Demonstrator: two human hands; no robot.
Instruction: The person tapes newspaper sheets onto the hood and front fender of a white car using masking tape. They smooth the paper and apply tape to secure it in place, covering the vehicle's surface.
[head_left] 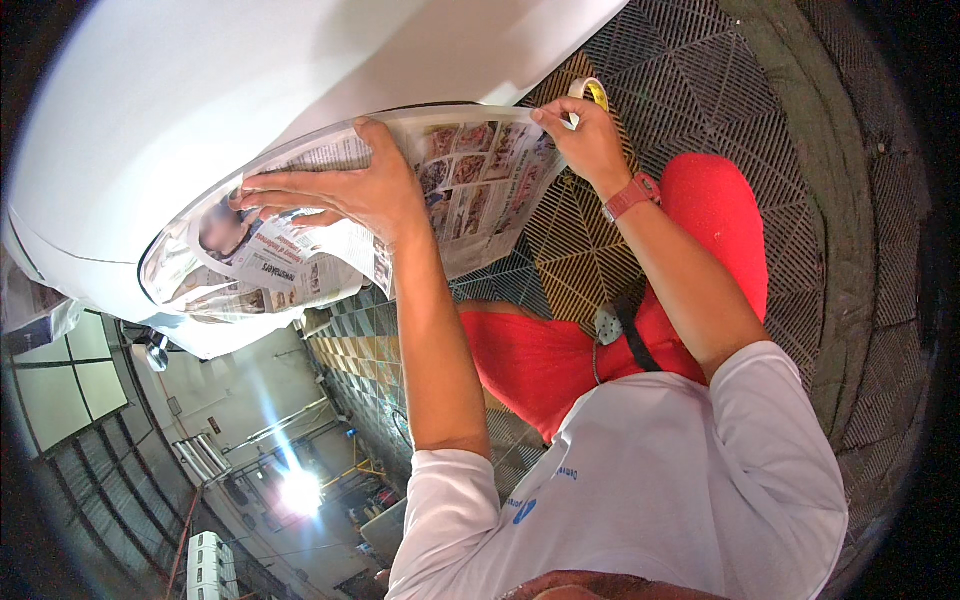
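Observation:
Sheets of newspaper (460,190) cover the curved opening in a white car body panel (420,50), which looks like a wheel arch. My left hand (345,195) lies with its fingers spread against the paper and the thumb at the opening's upper rim. At the sheet's right end, my right hand (590,145) pinches the paper's upper corner between thumb and fingers. A roll of masking tape (597,95) shows just beyond those fingers; whether the hand touches it I cannot tell. The newspaper's lower edge hangs loose near my left forearm.
Beneath me is a floor of ribbed plastic tiles (680,90), grey with some tan ones. My bent knees in red trousers (710,220) are close below the panel. At lower left are a bright lamp (300,492), workshop equipment and window panes (70,385).

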